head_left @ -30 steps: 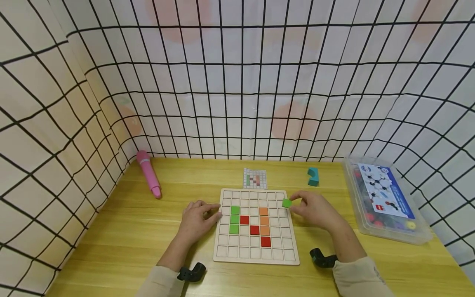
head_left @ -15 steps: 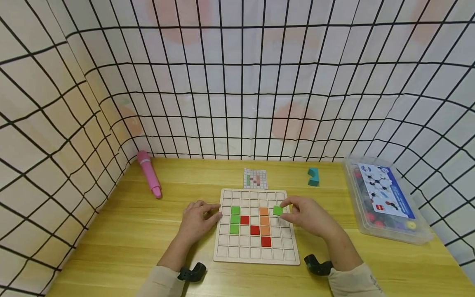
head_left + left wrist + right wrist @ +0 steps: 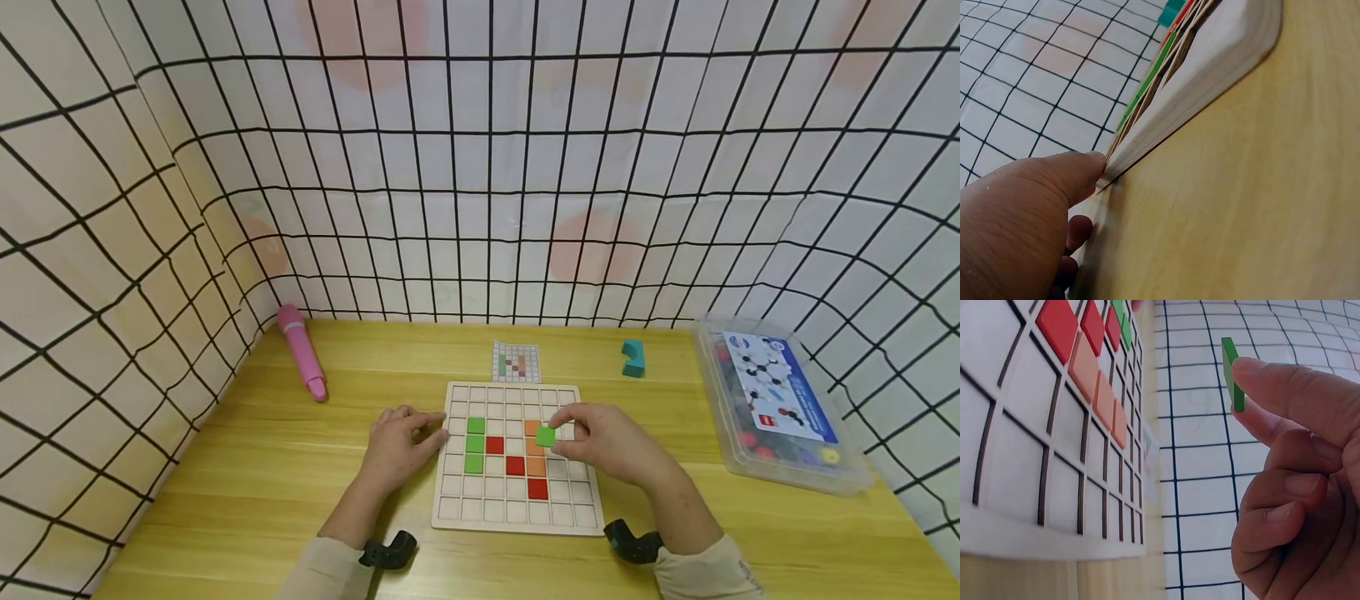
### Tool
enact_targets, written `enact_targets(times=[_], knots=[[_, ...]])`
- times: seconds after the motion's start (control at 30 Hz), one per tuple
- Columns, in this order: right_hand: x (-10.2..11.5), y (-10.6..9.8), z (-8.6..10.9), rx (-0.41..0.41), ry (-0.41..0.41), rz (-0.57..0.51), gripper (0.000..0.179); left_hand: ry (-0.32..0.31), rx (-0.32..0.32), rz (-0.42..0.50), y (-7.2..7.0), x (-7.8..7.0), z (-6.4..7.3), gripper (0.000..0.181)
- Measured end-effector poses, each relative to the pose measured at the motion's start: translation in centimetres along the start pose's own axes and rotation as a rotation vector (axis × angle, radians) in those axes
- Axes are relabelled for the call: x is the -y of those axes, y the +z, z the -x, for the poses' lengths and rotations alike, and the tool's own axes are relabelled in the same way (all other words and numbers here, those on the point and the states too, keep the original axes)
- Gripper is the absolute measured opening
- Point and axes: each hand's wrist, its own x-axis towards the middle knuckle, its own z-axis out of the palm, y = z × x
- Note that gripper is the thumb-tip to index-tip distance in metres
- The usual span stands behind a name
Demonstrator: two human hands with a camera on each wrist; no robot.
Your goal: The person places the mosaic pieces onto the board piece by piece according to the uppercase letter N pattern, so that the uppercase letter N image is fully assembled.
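Observation:
My right hand [image 3: 611, 442] pinches a green square tile [image 3: 545, 436] between thumb and index finger, above the wooden grid board [image 3: 495, 508]. The right wrist view shows this green tile [image 3: 1232, 378] edge-on and raised clear of the board, the other fingers curled in. My left hand [image 3: 397, 443] rests at the board's left edge, index finger and thumb touching it; the thumb [image 3: 1079, 172] meets the rim in the left wrist view. In the board lie a column of green tiles [image 3: 474, 444], a column of orange tiles [image 3: 536, 467] partly covered, and red tiles [image 3: 515, 465] on a diagonal.
A small pattern card [image 3: 516, 362] lies just behind the board. Further out are a pink toy microphone [image 3: 302, 354] at left, a teal block [image 3: 633, 358], and a clear box [image 3: 780, 408] of coloured pieces at right. Grid-patterned walls enclose the table.
My right hand has carried the green tile leftward and slightly nearer, from the board's right edge to over the orange column. My left hand has stayed at the left edge.

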Motion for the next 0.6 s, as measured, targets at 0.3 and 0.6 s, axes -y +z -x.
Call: enact_targets(times=[0.3,0.6], knots=[[0.9,1.7,-0.3,0.026,-0.019,0.027,0.021,0.004,-0.004,0.002,0.1,0.0,0.0,0.031],[1.5,3.7,-0.8,0.088,-0.124,0.091,0.018,0.001,-0.001,0.013,-0.1,-0.1,0.0,0.031]])
